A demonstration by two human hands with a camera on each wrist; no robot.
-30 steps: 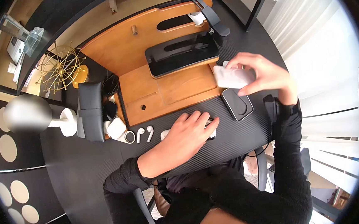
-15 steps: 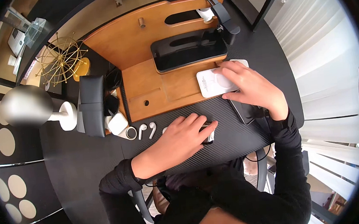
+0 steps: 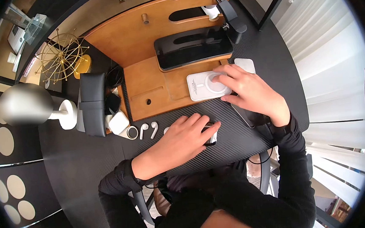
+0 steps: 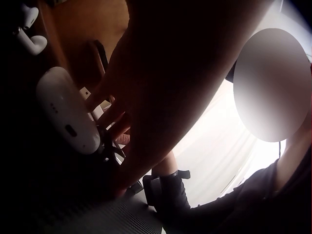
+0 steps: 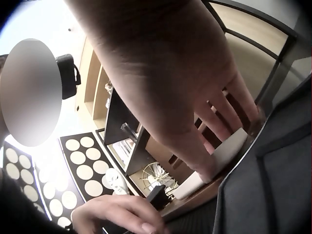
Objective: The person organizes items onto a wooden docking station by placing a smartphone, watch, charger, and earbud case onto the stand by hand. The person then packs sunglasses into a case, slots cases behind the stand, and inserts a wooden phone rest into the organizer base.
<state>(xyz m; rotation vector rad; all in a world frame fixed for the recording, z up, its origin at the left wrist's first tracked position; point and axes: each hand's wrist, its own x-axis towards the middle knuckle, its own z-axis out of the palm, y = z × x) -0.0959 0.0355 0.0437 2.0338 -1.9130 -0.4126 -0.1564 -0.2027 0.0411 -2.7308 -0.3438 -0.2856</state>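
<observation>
My right hand (image 3: 255, 90) pinches a white power bank (image 3: 197, 87) with a pale ring on its top face, thumb at the near edge and fingers over the far part. The power bank lies flat over the front right of a wooden desk organizer (image 3: 138, 113). My left hand (image 3: 174, 146) rests low on the desk, fingers relaxed over a small black-and-white object (image 3: 212, 138), mostly hidden, whose kind I cannot tell. Close to that hand in the left wrist view is a white earbud case (image 4: 68, 109). Two white earbuds (image 3: 154, 129) lie left of it.
A black phone (image 3: 193, 52) leans on the organizer, with headphones (image 3: 228, 17) at its right end. A black flat rectangular object (image 3: 248, 115) and a white one (image 3: 245, 64) lie beside my right hand. A black leather case (image 3: 93, 103) and white lamp (image 3: 67, 114) stand left.
My right hand has carried the power bank leftward from above the black rectangular object and lowered it onto the organizer. The left hand has stayed on the desk.
</observation>
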